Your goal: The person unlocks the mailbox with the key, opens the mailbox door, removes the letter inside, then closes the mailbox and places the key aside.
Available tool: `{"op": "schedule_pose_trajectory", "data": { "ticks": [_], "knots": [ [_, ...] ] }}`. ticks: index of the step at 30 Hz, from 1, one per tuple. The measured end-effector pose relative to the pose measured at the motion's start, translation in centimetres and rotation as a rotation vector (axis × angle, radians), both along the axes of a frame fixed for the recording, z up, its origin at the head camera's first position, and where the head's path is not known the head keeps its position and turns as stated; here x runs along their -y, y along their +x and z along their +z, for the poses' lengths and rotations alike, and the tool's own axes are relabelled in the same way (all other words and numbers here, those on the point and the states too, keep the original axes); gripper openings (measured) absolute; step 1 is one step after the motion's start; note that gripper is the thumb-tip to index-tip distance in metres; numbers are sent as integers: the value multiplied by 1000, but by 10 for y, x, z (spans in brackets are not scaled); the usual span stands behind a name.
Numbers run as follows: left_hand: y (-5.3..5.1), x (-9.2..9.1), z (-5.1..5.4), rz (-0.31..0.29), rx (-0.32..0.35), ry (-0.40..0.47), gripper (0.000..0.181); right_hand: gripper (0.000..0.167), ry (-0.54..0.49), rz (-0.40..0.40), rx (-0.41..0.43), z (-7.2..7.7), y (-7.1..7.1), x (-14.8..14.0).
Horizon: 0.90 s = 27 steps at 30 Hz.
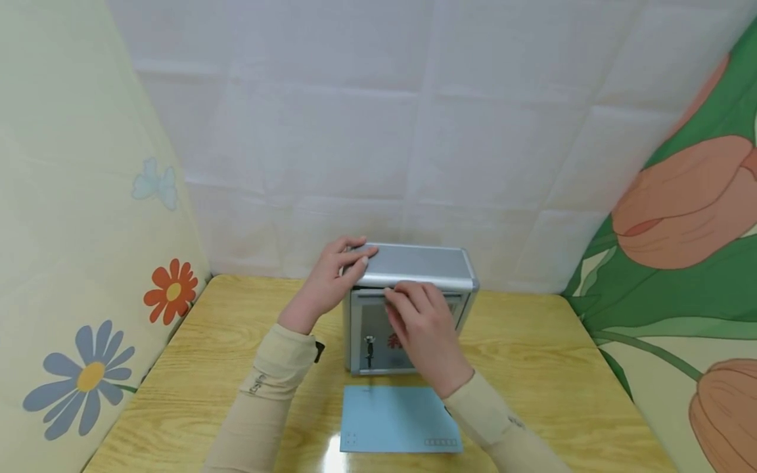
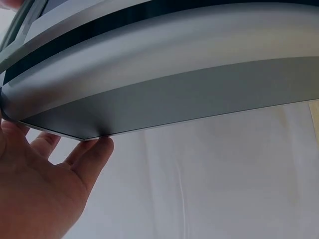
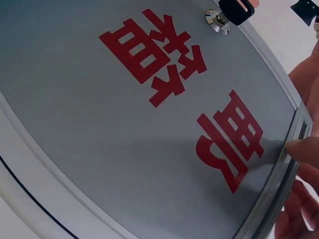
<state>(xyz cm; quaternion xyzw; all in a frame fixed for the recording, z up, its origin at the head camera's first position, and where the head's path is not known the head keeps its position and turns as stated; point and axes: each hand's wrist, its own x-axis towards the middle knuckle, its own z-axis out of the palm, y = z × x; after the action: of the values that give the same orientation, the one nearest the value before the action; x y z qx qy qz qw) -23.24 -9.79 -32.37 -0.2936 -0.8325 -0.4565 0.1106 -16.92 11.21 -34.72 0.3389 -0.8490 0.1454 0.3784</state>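
Observation:
A grey metal mailbox (image 1: 422,261) stands on the table, its front door (image 1: 381,363) slightly away from the frame along the top. My left hand (image 1: 328,281) rests on the box's top left corner, the fingers lying over the edge. With thumb and fingers, my right hand (image 1: 428,328) pinches the door's top rim; the thumb is on its outer face in the right wrist view. A key (image 3: 237,10) sits in the lock, and red characters (image 3: 229,142) mark the door. In front of the box lies a light blue envelope (image 1: 396,417).
The wood-grain table (image 1: 520,394) extends to both sides of the box. A white sheet (image 1: 349,131) hangs behind it. Flower-printed panels stand at the left (image 1: 71,230) and right (image 1: 662,328).

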Motion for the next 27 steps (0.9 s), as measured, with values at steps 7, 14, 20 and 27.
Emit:
{"op": "schedule_pose_trajectory", "data": {
  "ticks": [7,14,20,27],
  "knots": [
    [0,4,-1,-3,21,4,38,27,-12,4,-50,-5,-5,5],
    [0,5,-1,-10,3,11,37,27,-34,10,-52,-8,-7,6],
    [0,6,-1,-11,14,13,37,28,-56,21,-45,-10,-8,6],
    [0,5,0,-2,32,7,38,27,-80,40,-58,-13,-10,6]
  ]
}}
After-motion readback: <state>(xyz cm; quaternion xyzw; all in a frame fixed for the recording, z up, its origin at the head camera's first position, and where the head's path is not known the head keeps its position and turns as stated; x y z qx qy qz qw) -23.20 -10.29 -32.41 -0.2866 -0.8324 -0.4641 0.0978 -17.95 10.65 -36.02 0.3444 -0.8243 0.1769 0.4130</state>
